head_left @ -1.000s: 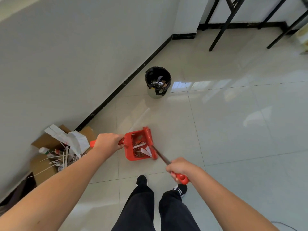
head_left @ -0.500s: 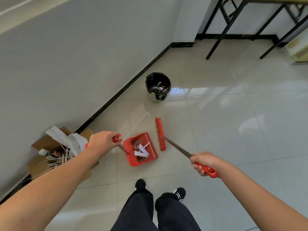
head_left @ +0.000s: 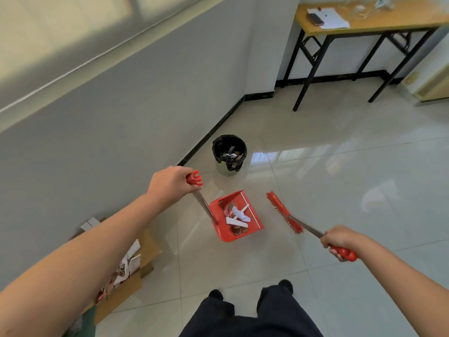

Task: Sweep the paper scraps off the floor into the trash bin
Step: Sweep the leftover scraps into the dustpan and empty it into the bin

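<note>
- My left hand (head_left: 170,183) is wrapped tight round the top of the dustpan's long metal handle (head_left: 202,203). The red clip end sticks out past my knuckles.
- The red dustpan (head_left: 252,210) hangs low at the end of that handle, tilted. I cannot tell whether it touches the floor (head_left: 340,166).
- The paper scraps (head_left: 239,216) lie inside the pan, white strips with some brownish bits among them.
- My right hand (head_left: 340,240) is curled round the red grip of the broom (head_left: 284,211). Its red bristle head is just beside the pan's right edge, apart from it.
- The trash bin (head_left: 229,154), lined with a black bag and already holding scraps, stands by the wall (head_left: 121,117) just beyond the pan.
- An open cardboard box (head_left: 145,251) of clutter sits by the wall under my left forearm.
- A wooden table (head_left: 401,18) on black legs stands in the far corner.
</note>
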Demonstrator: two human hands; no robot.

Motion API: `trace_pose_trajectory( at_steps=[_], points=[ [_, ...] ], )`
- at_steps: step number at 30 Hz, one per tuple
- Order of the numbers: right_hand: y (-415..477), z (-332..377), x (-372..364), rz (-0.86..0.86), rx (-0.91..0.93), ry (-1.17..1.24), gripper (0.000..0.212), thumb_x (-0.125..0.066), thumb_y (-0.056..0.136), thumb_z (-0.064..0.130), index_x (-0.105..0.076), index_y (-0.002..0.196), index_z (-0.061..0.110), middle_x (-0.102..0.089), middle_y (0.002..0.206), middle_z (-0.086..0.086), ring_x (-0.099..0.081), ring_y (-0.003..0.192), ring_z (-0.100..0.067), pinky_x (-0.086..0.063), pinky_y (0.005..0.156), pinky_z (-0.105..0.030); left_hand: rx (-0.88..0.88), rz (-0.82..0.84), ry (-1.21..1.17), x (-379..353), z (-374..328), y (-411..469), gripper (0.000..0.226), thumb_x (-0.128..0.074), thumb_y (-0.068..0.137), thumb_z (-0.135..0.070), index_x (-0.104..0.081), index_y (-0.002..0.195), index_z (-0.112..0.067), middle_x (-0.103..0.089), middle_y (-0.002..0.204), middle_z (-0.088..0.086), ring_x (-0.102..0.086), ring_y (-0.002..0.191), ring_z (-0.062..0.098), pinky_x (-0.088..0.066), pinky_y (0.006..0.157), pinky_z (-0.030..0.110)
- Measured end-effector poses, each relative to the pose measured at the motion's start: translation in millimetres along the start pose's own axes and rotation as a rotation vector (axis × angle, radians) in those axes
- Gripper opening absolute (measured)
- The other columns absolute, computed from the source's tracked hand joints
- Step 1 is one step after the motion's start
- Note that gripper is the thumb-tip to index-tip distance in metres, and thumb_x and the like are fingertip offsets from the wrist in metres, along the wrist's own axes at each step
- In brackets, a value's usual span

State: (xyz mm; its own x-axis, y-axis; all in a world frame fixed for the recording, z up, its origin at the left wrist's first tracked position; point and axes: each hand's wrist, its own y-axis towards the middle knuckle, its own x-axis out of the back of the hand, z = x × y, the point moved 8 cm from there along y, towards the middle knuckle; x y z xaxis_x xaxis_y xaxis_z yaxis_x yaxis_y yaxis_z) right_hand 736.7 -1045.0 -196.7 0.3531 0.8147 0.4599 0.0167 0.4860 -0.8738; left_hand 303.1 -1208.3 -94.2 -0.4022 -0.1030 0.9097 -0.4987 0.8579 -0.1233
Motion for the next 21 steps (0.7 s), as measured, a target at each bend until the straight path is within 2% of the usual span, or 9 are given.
trace_pose_trajectory(
  at_steps=[3,5,9,12,14,15,17,19,21],
  points=[
    [17,-16,26,0.011,-0.039,-0.034,0.01,-0.049,0.082,-0.008,-0.049,0.073,-0.003,-0.045,0.039,-0.01,-0.036,0.028,-0.015,-0.035,0.04,-0.016,0.022,-0.078,-0.05,19,-24,18,0.033,-0.072,0.076,-0.049,-0.068,0.082,-0.017,-0.065,0.071,-0.009,-0.061,0.074,0.012,-0.049,0.063,0.032],
    [29,-23,46,0.018,-0.058,-0.055,0.014,-0.049,0.082,-0.008,-0.048,0.069,-0.002,-0.045,0.036,-0.009,-0.037,0.025,-0.016,-0.036,0.039,-0.015,0.068,-0.107,-0.125,21,-37,31,0.026,-0.074,0.076,-0.048,-0.069,0.079,-0.022,-0.062,0.067,-0.015,-0.059,0.072,0.008,-0.044,0.059,0.027],
    [51,-40,85,0.061,-0.101,-0.083,0.015,-0.05,0.085,-0.006,-0.048,0.071,0.0,-0.046,0.036,-0.009,-0.039,0.024,-0.016,-0.036,0.037,-0.015,0.236,-0.179,-0.327,17,-58,52,0.026,-0.075,0.069,-0.052,-0.072,0.08,-0.029,-0.072,0.08,-0.011,-0.067,0.087,0.012,-0.053,0.076,0.039],
    [71,-53,106,0.097,-0.099,-0.06,0.017,-0.049,0.084,-0.007,-0.048,0.069,-0.001,-0.046,0.037,-0.009,-0.039,0.025,-0.016,-0.036,0.038,-0.014,0.384,-0.243,-0.528,-2,-67,58,0.018,-0.081,0.066,-0.047,-0.075,0.076,-0.032,-0.072,0.078,-0.015,-0.068,0.08,0.011,-0.053,0.077,0.037],
    [85,-54,120,0.086,-0.07,-0.056,0.016,-0.051,0.081,-0.009,-0.05,0.065,-0.004,-0.047,0.037,-0.011,-0.042,0.027,-0.017,-0.037,0.038,-0.016,0.501,-0.303,-0.68,-17,-74,57,0.017,-0.084,0.066,-0.04,-0.076,0.073,-0.028,-0.072,0.077,-0.012,-0.065,0.073,0.015,-0.049,0.073,0.033],
    [92,-55,127,0.083,-0.053,-0.068,0.017,-0.052,0.079,-0.008,-0.051,0.062,-0.005,-0.048,0.037,-0.012,-0.044,0.028,-0.018,-0.037,0.037,-0.017,0.558,-0.34,-0.735,-23,-77,55,0.018,-0.084,0.066,-0.039,-0.076,0.073,-0.024,-0.069,0.072,-0.007,-0.058,0.066,0.019,-0.044,0.068,0.032],
    [105,-53,141,0.116,-0.046,-0.102,0.019,-0.053,0.078,-0.007,-0.052,0.059,-0.005,-0.049,0.036,-0.012,-0.045,0.027,-0.019,-0.037,0.037,-0.017,0.682,-0.411,-0.804,-33,-77,48,0.021,-0.084,0.066,-0.038,-0.075,0.072,-0.02,-0.048,0.061,0.003,-0.038,0.059,0.021,-0.032,0.059,0.03],
    [117,-48,160,0.115,-0.047,-0.107,0.017,-0.052,0.079,-0.01,-0.051,0.063,-0.005,-0.048,0.038,-0.012,-0.042,0.028,-0.017,-0.038,0.039,-0.016,0.797,-0.467,-0.868,-44,-76,39,0.021,-0.085,0.066,-0.036,-0.072,0.067,-0.019,-0.036,0.056,0.002,-0.03,0.056,0.021,-0.026,0.055,0.029],
    [128,-38,177,0.124,-0.043,-0.14,0.017,-0.051,0.08,-0.012,-0.05,0.065,-0.005,-0.047,0.038,-0.012,-0.041,0.027,-0.016,-0.039,0.04,-0.016,0.887,-0.496,-0.919,-57,-77,29,0.027,-0.085,0.065,-0.036,-0.069,0.065,-0.014,-0.032,0.054,0.003,-0.027,0.05,0.021,-0.025,0.052,0.028]
  ],
)
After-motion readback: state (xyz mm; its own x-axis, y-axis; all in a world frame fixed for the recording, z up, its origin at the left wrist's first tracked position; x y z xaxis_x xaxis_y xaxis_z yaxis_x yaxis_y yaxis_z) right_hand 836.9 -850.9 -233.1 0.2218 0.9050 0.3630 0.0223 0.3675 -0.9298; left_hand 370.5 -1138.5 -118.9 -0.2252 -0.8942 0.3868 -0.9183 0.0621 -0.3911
